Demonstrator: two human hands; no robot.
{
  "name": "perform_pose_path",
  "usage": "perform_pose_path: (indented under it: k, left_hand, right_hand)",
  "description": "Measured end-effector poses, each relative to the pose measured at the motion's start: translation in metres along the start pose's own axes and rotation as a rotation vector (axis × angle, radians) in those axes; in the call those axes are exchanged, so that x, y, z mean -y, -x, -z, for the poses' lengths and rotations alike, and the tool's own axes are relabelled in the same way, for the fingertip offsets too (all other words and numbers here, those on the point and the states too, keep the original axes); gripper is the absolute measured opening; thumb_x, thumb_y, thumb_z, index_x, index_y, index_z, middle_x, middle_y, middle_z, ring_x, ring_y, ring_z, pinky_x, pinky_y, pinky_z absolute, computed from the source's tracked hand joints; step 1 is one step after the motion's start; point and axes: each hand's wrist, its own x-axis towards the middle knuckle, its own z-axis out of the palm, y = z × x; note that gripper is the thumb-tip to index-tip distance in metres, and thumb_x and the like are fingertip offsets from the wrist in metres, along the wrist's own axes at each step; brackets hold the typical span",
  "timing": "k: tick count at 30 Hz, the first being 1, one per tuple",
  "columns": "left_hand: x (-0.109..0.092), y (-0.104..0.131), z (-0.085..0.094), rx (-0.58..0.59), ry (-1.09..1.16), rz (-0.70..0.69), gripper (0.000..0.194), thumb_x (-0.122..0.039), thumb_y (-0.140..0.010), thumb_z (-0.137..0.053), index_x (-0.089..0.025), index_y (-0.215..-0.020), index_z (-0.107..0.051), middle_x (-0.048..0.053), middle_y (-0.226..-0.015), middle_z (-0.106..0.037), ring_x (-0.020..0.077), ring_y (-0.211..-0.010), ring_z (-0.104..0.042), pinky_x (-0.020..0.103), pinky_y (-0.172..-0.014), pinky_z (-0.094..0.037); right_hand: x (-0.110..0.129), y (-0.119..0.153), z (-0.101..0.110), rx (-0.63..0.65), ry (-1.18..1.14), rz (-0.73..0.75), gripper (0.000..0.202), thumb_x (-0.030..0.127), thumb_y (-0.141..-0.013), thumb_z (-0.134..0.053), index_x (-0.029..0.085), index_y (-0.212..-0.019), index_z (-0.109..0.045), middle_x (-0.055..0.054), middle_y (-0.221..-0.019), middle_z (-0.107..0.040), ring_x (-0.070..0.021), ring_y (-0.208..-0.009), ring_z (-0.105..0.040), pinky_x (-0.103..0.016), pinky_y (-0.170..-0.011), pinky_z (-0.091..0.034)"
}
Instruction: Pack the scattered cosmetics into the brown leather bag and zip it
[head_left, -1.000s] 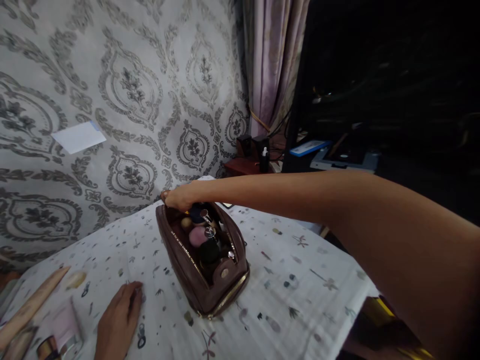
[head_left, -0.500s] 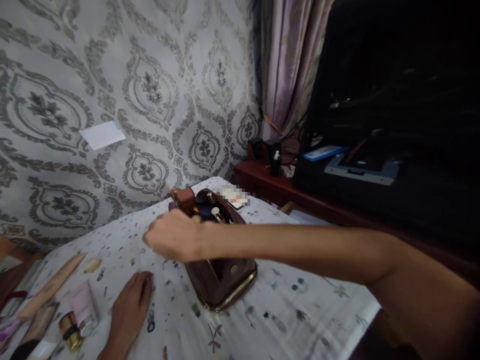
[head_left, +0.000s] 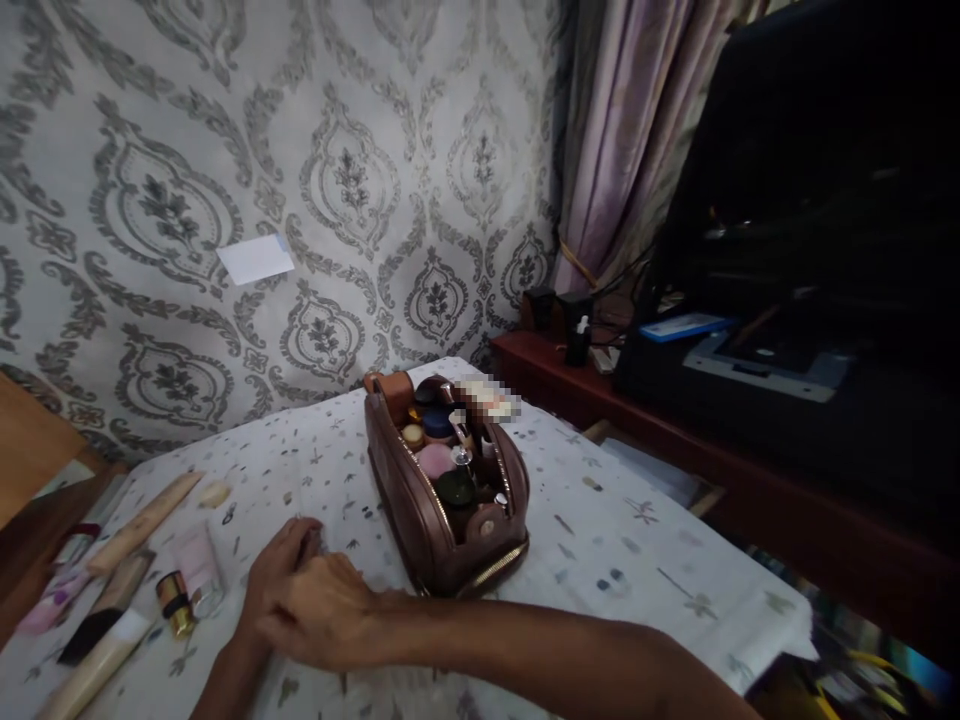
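Observation:
An open brown toiletry bag (head_left: 397, 500) stands unzipped on the patterned cloth. Inside it lie a pink round item (head_left: 436, 461), a dark green round item (head_left: 456, 487), a navy lid (head_left: 439, 425) and other small cosmetics. To the left of the bag, my left hand (head_left: 281, 565) rests low over the cloth with its fingers curled. My right hand (head_left: 326, 610) is closed and crosses in front of my left hand, hiding part of it. What either hand holds, if anything, is hidden. Left of my hands are a pink tube (head_left: 196, 565) and a gold-and-black lipstick (head_left: 175, 605).
Further left lie a beige tube (head_left: 94, 670), a brush with dark bristles (head_left: 109, 605), a long tan item (head_left: 146, 520) and a small cream-coloured piece (head_left: 214, 494). A dark red desk (head_left: 540, 360) with a large black screen (head_left: 795, 250) stands at the right.
My right hand has come down from over the bag toward my left hand, uncovering the bag's contents. The view has shifted slightly left.

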Motion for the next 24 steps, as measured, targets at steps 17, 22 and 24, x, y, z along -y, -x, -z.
perform_pose_path:
  k: [17, 22, 24]
  left_hand:
    - [-0.006, 0.003, 0.007, -0.024, 0.065, -0.022, 0.019, -0.023, -0.088, -0.045, -0.02, -0.09, -0.063, 0.003, -0.085, -0.065, 0.0179, -0.079, -0.059, 0.03, -0.074, -0.045]
    - [-0.003, 0.006, 0.009, -0.018, 0.08, -0.02, 0.019, -0.021, -0.083, -0.049, -0.019, -0.094, -0.065, 0.003, -0.088, -0.065, 0.0189, -0.082, -0.058, 0.03, -0.077, -0.044]
    - [-0.002, 0.006, 0.01, -0.014, 0.087, -0.008, 0.019, -0.021, -0.083, -0.05, -0.019, -0.094, -0.066, 0.003, -0.088, -0.066, 0.0188, -0.082, -0.058, 0.029, -0.077, -0.044]
  right_hand:
    - [-0.032, 0.002, -0.036, -0.071, -0.641, -0.153, 0.036, 0.037, -0.094, -0.042, 0.02, -0.062, -0.043, 0.004, -0.054, -0.046, -0.0111, -0.052, -0.043, -0.022, -0.053, -0.031]
    - [-0.032, 0.003, -0.036, -0.049, -0.689, -0.173, 0.038, 0.044, -0.093, -0.042, 0.021, -0.063, -0.044, 0.003, -0.054, -0.047, -0.0112, -0.05, -0.044, -0.023, -0.052, -0.034]
    - [-0.032, 0.003, -0.036, -0.043, -0.701, -0.184, 0.038, 0.046, -0.093, -0.043, 0.021, -0.064, -0.044, 0.003, -0.054, -0.047, -0.0113, -0.049, -0.044, -0.023, -0.051, -0.034]
